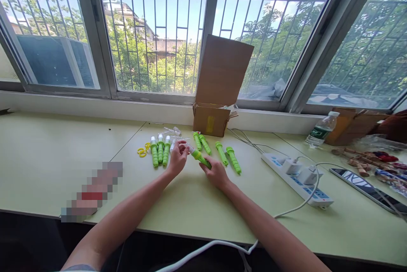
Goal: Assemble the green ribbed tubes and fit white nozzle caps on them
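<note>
My right hand (216,173) is wrapped round the lower end of a green ribbed plastic tube (197,155), which lies tilted between my hands. The fingers of my left hand (179,156) are closed on a clear plastic piece (188,146) at the tube's upper end. Whether that piece is fully seated on the tube I cannot tell. Left of my hands lie three green tubes with clear, white-tipped tops (160,150). Beyond and to the right are several green tubes without clear tops (234,160). Small clear plastic parts (173,131) lie behind my left hand.
Yellow-handled scissors (143,150) lie at the left. An open cardboard box (210,119) stands by the window. To the right are a power strip (299,179) with plugs and cables, a phone (365,187), a water bottle (322,130) and wooden pieces (356,159). A blurred patch (92,193) covers something at front left.
</note>
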Demonstrator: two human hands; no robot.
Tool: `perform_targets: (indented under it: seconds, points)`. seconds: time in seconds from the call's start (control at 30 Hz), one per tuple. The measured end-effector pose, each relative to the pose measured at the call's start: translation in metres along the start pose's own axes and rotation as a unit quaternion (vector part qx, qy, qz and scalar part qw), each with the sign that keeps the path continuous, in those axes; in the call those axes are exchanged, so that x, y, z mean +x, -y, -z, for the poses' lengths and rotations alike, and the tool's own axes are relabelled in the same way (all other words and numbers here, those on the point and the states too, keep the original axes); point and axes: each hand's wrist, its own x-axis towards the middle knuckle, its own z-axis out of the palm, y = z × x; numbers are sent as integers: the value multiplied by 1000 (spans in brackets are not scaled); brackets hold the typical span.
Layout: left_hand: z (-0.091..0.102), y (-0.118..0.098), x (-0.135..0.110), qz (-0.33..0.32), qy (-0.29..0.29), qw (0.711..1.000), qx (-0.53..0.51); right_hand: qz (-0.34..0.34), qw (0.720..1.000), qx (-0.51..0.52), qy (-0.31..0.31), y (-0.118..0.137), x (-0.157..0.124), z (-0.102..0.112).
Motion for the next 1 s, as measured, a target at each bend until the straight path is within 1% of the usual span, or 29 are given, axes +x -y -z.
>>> perform_targets:
  seconds: [0.27, 0.47, 0.67, 1.0]
  points:
    - [1, -6, -1, 12, 0, 1000, 8, 7, 1000, -17, -5, -3, 0, -2]
    - [3, -3, 0, 16, 14, 1000, 7, 12, 1000, -27, -9, -3, 0, -2]
    - [3, -1, 0, 33, 24, 999, -1, 18, 999, -23, -13, -2, -1, -2]
    - [3, -2, 0, 52, 40, 998, -16, 14, 999, -26, -11, -2, -1, 1]
